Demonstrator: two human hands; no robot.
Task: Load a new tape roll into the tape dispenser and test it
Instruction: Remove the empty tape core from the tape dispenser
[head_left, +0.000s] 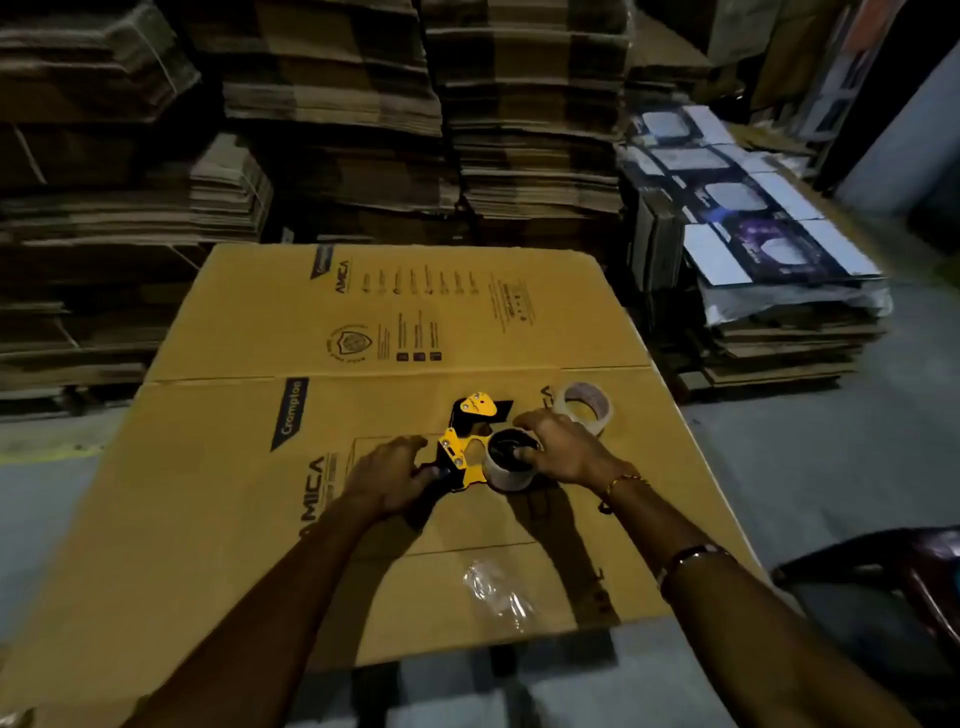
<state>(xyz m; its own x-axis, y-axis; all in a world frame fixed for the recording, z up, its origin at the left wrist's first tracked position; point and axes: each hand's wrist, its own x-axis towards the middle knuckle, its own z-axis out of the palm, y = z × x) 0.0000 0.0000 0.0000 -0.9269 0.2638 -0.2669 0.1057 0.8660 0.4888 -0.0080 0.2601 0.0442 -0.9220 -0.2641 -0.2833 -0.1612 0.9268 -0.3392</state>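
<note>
Left hand (390, 475) clenched around the dark handle of the yellow tape dispenser (464, 448), lying flat near the middle of the flattened cardboard box (218, 509). Right hand (563, 451) at the dispenser's 3 o'clock, fingers gripping the tape roll (511, 460) on the dispenser's hub. Second tape roll (584, 406) lying free at 1 o'clock, just beyond the right hand. Crumpled clear plastic wrap (497, 592) at 6 o'clock, between the forearms.
</note>
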